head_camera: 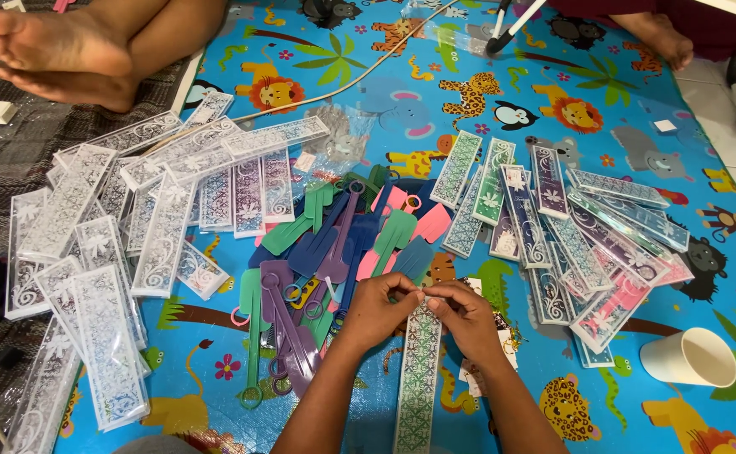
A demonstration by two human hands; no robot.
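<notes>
Head view: the left hand (376, 309) and right hand (469, 315) meet at the top end of a long green-patterned clear packet (418, 378) lying lengthwise on the animal-print play mat (637, 67), fingers of both pinched narrow on its mouth. Keeping the packet flat and the pinch at the very edge should help. Coloured plastic folding fans (334, 244) lie piled just beyond.
</notes>
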